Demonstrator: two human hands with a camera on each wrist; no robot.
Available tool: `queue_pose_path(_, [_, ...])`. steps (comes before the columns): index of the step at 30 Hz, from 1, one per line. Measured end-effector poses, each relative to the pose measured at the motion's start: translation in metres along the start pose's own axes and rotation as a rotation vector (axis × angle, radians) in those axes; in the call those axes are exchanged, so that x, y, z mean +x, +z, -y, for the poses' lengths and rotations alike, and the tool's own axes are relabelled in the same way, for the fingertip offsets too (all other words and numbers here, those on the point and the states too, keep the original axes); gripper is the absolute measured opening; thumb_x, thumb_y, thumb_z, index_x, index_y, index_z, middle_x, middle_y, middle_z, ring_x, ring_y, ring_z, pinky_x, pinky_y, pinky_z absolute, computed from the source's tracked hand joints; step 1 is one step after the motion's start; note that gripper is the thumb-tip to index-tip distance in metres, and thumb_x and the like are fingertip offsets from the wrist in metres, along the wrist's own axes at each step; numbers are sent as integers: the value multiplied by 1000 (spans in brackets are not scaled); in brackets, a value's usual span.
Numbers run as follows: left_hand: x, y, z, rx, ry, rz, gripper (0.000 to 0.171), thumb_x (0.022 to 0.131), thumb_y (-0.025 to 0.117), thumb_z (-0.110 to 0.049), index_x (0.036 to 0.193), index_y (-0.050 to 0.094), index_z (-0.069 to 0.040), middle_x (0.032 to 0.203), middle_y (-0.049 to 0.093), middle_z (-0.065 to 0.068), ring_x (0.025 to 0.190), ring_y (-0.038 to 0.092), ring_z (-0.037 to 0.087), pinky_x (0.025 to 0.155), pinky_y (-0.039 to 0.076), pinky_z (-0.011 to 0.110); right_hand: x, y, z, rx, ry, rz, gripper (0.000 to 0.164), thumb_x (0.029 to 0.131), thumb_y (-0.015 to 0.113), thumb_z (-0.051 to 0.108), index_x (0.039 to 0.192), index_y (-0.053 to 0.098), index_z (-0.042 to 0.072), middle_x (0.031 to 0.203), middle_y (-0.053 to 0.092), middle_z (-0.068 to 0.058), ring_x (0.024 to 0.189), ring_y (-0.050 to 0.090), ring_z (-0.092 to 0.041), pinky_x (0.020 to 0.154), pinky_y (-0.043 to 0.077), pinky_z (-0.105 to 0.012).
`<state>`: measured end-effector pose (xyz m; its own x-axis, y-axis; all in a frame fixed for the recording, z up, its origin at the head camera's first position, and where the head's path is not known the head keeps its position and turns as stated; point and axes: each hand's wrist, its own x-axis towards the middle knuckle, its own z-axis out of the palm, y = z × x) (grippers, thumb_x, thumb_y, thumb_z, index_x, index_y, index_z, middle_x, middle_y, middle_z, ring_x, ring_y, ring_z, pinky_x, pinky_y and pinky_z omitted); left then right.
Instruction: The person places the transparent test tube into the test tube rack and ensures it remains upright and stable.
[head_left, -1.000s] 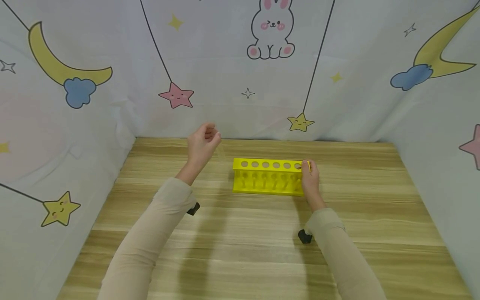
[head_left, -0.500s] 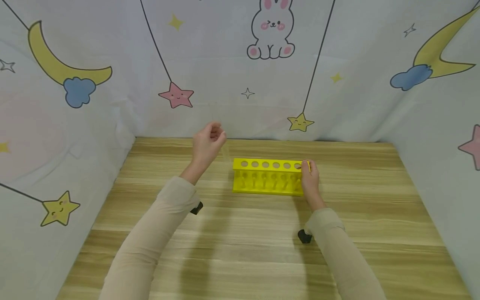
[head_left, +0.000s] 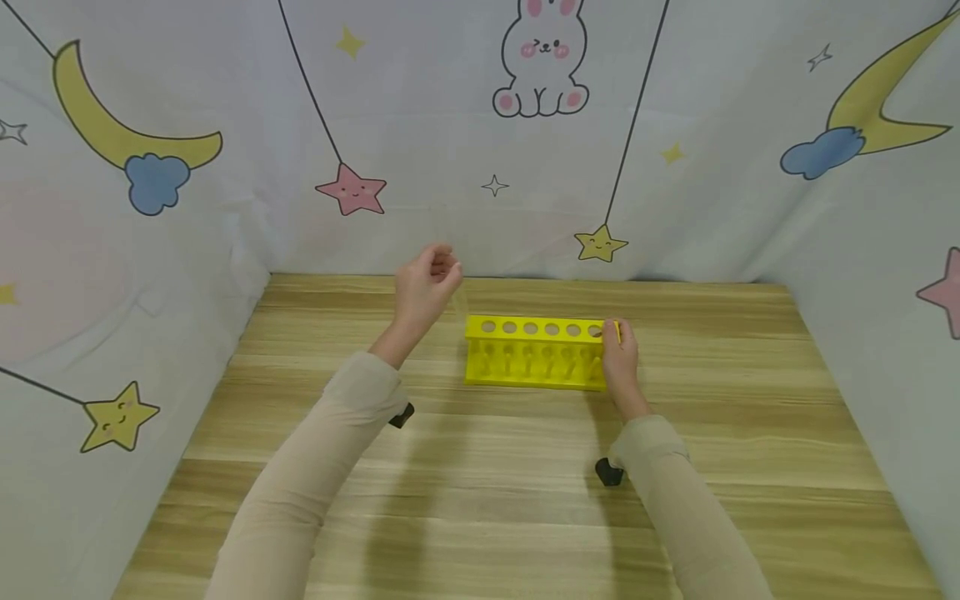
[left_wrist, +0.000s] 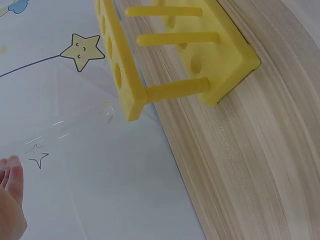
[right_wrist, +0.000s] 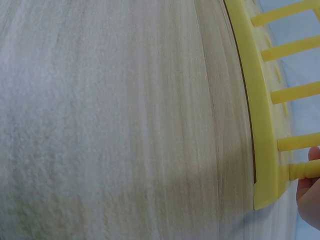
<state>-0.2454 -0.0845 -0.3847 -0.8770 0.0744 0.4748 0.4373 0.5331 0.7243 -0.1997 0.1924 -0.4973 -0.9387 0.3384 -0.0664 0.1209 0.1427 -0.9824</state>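
Observation:
A yellow test tube rack (head_left: 536, 383) stands upright on the table, with a row of round holes along its top and pegs below. My left hand (head_left: 426, 287) pinches a clear test tube (left_wrist: 60, 130) just left of the rack, above the table. In the left wrist view the tube's rounded end points toward the rack's top bar, apart from it. My right hand (head_left: 621, 358) grips the rack's right end, and in the right wrist view its fingers (right_wrist: 311, 197) wrap the end post.
The wood-grain table (head_left: 510, 500) runs back to a white cloth backdrop (head_left: 450, 150) printed with stars, moons and a rabbit. Cloth walls also flank the table on both sides. A black piece (head_left: 609, 472) sits by the right wrist.
My left hand has moved right with the test tube, closer to the rack's left end. The right hand and the rack have stayed in place.

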Motion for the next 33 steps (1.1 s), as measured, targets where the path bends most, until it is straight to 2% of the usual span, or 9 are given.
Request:
queue_pose_path(4, [1, 2, -4, -5, 4, 3, 25, 83, 56, -14, 102, 57, 3, 89, 63, 13, 82, 62, 21, 72, 53, 25, 7, 0, -11, -2, -5, -5, 22, 94, 35, 37, 87, 43, 17, 83, 44, 1, 67, 34, -13, 62, 31, -24])
queue_pose_path(11, [2, 7, -4, -8, 7, 17, 25, 83, 57, -14, 102, 57, 3, 89, 64, 13, 82, 63, 21, 72, 53, 25, 7, 0, -12, -16, -2, -3, 29, 94, 34, 39, 92, 44, 12, 86, 45, -1, 72, 36, -15, 64, 32, -25])
queue_pose_path(22, [2, 11, -9, -22, 4, 27, 26, 83, 56, -14, 103, 57, 3, 90, 64, 13, 82, 62, 20, 72, 52, 24, 6, 0, -13, -21, 4, 2, 30, 93, 33, 43, 91, 43, 15, 81, 40, 0, 67, 33, -13, 62, 30, -24])
queue_pose_path(33, [2, 21, -11, -21, 13, 35, 25, 83, 57, -13, 102, 57, 2, 89, 64, 12, 82, 63, 20, 71, 52, 22, 7, 1, -11, -6, 10, -9, 20, 95, 34, 32, 92, 42, 14, 86, 43, 0, 71, 35, -14, 63, 31, -25])
